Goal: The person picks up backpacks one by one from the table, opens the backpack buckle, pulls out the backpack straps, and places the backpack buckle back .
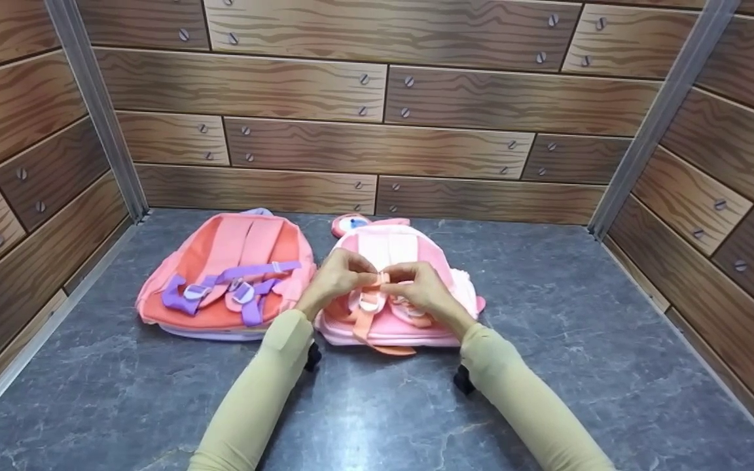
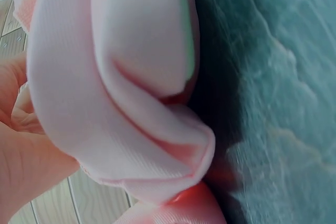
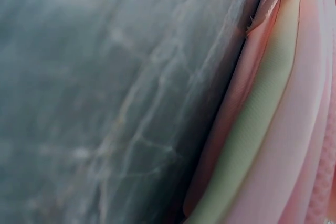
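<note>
A light pink and white backpack (image 1: 439, 333) lies with its strap side up in the head view. Orange webbing straps (image 1: 364, 324) with pale buckles (image 1: 370, 301) cross its back. Above one buckle, my left hand (image 1: 340, 275) and right hand (image 1: 424, 288) meet, thumbs and fingertips pinching an orange strap between them. The fingers partly hide the small white piece on it. In the left wrist view my left hand (image 2: 31, 156) is mostly behind the bag's soft pink side (image 2: 68, 87). Only the bag's layered edge (image 3: 283, 108) and the tabletop show in the right wrist view.
Close on the left lies a coral backpack (image 1: 197, 226) with purple straps (image 1: 259, 269) and pale buckles. Behind the pink bag a fish-like piece with an eye (image 1: 352, 224) sticks out. Wood-patterned walls (image 1: 377, 144) enclose the dark marbled tabletop (image 1: 586, 366) on three sides.
</note>
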A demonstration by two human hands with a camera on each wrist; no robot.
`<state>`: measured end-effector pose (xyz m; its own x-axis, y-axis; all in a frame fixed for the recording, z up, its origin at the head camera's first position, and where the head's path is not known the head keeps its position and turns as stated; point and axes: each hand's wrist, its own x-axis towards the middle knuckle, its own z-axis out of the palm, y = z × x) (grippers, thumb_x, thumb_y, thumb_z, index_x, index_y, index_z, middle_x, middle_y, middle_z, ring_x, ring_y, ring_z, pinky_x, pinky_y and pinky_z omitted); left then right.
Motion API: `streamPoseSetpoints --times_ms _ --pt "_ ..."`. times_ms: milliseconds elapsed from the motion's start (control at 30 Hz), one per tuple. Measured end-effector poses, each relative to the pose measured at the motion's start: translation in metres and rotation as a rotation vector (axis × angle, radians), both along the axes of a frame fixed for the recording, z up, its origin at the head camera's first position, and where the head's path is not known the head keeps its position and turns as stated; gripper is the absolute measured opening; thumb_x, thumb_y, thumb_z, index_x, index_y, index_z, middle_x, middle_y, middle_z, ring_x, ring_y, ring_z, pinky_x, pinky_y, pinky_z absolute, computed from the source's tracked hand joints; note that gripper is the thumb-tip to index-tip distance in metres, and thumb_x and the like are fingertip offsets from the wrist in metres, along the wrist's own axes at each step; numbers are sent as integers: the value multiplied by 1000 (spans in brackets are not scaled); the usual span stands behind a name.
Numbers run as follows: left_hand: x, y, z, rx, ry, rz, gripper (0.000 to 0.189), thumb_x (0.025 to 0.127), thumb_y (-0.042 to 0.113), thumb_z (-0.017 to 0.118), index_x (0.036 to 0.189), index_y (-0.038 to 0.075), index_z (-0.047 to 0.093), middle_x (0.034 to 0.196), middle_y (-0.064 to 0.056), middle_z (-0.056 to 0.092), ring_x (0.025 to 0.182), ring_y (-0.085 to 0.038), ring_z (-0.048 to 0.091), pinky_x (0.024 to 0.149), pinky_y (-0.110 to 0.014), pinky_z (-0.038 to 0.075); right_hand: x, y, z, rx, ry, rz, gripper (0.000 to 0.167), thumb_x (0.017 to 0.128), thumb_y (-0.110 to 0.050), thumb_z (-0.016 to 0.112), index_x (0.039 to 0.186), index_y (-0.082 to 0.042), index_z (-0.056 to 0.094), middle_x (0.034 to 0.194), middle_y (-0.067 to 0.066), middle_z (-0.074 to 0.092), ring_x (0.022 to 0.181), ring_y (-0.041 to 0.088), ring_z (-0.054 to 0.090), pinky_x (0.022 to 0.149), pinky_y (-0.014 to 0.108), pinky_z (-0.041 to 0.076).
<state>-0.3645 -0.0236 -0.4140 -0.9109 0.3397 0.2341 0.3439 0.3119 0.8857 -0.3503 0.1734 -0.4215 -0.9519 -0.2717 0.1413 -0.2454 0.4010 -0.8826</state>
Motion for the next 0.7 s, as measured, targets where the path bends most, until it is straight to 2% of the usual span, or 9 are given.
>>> streamPoseSetpoints --times_ms 267,500,700 --pt "-1 -1 1 3 -16 -13 10 83 3 70 91 -2 75 84 -9 73 73 -10 58 68 -21 47 -1 2 0 6 -17 -11 27 82 -13 78 109 -11 75 105 8 74 96 15 66 79 23 53" --pt "-1 -8 -1 53 -31 -26 12 83 1 69 92 -7 74 87 -16 73 73 -11 57 67 -21 47 0 3 1 18 -35 -24 27 82 -12 78 109 -11 74 105 7 74 97 15 65 80 23 52" --pt "1 0 0 28 -45 10 9 84 0 69 89 -3 75 82 -8 72 73 -11 57 67 -21 46 -1 2 -1 19 -7 -17 26 82 -11 78 107 -9 75 103 7 74 95 15 66 76 22 53"
